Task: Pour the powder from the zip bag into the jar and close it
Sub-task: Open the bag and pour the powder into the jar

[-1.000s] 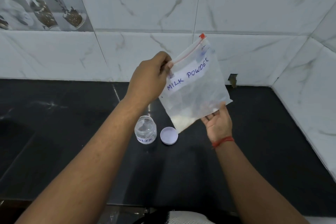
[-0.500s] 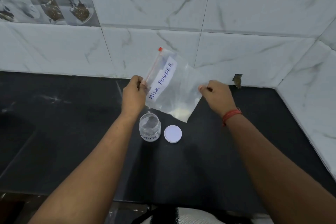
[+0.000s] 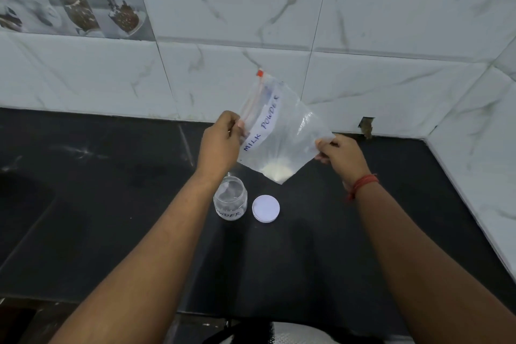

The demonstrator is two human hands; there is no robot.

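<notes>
A clear zip bag (image 3: 282,131) labelled "MILK POWDER" hangs tilted above the black counter (image 3: 111,204), with its red zip strip running up and left. A small heap of white powder (image 3: 276,170) sits in its lowest corner. My left hand (image 3: 220,142) pinches the bag at the zip edge. My right hand (image 3: 340,153) pinches the opposite corner. Below my left hand stands a small clear jar (image 3: 230,200), open, with a label on its front. Its white lid (image 3: 265,208) lies flat on the counter just right of the jar.
White marble-look tiles form the back wall (image 3: 363,36) and the right side wall (image 3: 474,162). A small chipped hole (image 3: 366,126) shows at the wall base. At the left the counter drops into a dark recess (image 3: 22,204).
The bag has dropped from chest height toward the jar and turned so its zip edge points up-left. My right hand has moved from under the bag to grip its far corner.
</notes>
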